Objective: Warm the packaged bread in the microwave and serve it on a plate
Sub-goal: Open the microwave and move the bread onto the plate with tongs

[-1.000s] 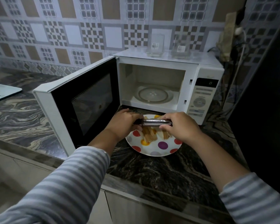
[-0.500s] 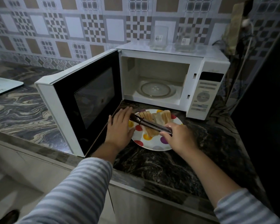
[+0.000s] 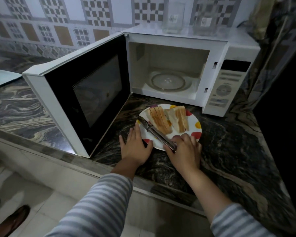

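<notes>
Now the bread (image 3: 167, 119) is seen at centre frame, sliced and fanned in two stacks on the dotted plate (image 3: 194, 134), which sits on the dark marbled counter (image 3: 229, 142) just below the microwave (image 3: 178, 69). Metal tongs (image 3: 155, 132) are laid across the plate's left half, tips toward the upper left, and their handle end is pinched under the right hand (image 3: 183, 149) at the plate's lower rim. The left hand (image 3: 135, 144) is spread flat, fingers wide, against the plate's left edge, nothing held in it. Above, the cavity is shown bare, only the glass turntable (image 3: 167, 81) inside, and the door (image 3: 85, 93) is swung out toward the left of the frame.

Risks are judged as follows: if the plate is tilted while lifted, the leaning slices could be toppled; the loosely gripped tongs could be slid off the rim; and if metal tongs are carried into the microwave, sparking would be invited. The open door's lower corner could also be clipped by the left wrist.
</notes>
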The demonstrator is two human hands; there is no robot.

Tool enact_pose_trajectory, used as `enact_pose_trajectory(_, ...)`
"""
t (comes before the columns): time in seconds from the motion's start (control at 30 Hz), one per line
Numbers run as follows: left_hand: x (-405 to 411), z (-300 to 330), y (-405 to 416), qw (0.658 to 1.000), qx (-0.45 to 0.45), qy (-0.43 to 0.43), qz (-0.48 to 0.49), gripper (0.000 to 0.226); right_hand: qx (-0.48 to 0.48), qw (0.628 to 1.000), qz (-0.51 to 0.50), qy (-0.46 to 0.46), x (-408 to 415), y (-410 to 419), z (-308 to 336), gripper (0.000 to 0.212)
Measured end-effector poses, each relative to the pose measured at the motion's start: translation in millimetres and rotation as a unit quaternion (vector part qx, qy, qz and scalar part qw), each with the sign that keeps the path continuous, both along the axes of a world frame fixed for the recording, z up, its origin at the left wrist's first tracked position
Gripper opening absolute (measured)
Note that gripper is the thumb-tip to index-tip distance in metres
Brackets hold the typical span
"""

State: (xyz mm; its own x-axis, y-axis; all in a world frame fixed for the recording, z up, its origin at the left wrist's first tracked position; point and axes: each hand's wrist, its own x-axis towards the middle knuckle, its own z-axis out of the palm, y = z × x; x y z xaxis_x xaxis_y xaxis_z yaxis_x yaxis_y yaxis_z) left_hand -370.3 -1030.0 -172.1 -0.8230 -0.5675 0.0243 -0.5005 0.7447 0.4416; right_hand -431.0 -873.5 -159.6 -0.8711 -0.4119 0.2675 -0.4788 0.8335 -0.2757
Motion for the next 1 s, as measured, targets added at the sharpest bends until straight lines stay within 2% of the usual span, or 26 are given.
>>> enact_pose_trajectory(0.1, -5, 4, -9, 1.000, 0.014, -0.013, -0.005, 0.085, -0.077, 0.997, -0.014, -0.006, -11, 3, 8, 0.048)
enact_pose_trajectory(0.2, -10, 9, -21, 0.999, 0.018, -0.031, -0.024, 0.081, -0.183, 0.981, -0.058, -0.002, -39, 13, 17, 0.042)
enact_pose_trajectory(0.27, -13, 10, -28, 0.998, 0.022, -0.035, -0.036, 0.076, -0.205, 0.975, -0.083, -0.021, -64, 24, 17, 0.042)
enact_pose_trajectory(0.43, -25, 9, -48, 0.998, 0.021, -0.035, -0.045, 0.057, -0.064, 0.983, -0.105, -0.139, -102, 38, -3, 0.051)
enact_pose_trajectory(0.53, -33, 6, -49, 0.998, 0.000, -0.047, -0.050, 0.062, 0.042, 0.981, -0.095, -0.162, -105, 34, -14, 0.053)
enact_pose_trajectory(0.6, -35, 3, -49, 0.997, -0.027, -0.052, -0.056, 0.066, 0.076, 0.979, -0.090, -0.165, -105, 32, -16, 0.052)
enact_pose_trajectory(0.87, -40, 3, -47, 0.997, 0.016, -0.030, -0.062, 0.070, 0.037, 0.977, -0.087, -0.193, -96, 19, -11, 0.050)
enact_pose_trajectory(1.0, -39, 5, -46, 0.996, 0.054, -0.015, -0.064, 0.069, -0.035, 0.963, -0.117, -0.241, -92, 9, -4, 0.050)
